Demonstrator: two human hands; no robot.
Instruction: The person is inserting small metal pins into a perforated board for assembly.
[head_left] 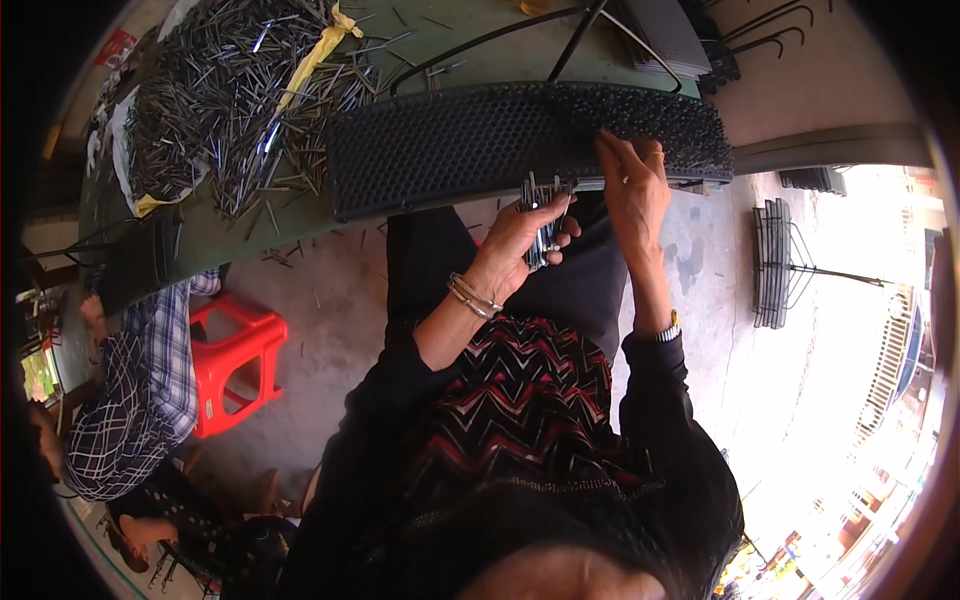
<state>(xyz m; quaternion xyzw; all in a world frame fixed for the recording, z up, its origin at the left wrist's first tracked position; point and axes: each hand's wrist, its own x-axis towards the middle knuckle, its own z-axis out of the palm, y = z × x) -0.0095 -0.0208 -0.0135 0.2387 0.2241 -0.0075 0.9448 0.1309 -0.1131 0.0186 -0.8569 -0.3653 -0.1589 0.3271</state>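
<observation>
A long black panel (430,155), full of small round holes, lies along the table's near edge. Its right part carries a dense cover of short dark pieces (690,130) standing up. My left hand (503,248) is closed around a bundle of thin metal rods (543,215), just in front of the panel. My right hand (637,195) reaches onto the panel where the bare holes meet the covered part. Its thumb and fingers are pinched together at the surface; anything between the tips is too small to make out.
A large heap of loose metal rods (215,110) covers the green table (260,235) at left, a yellow strip (315,60) across it. Thin black rods (560,45) rise behind the panel. A red stool (240,355) and other people (140,370) are at left; a black rack (772,262) at right.
</observation>
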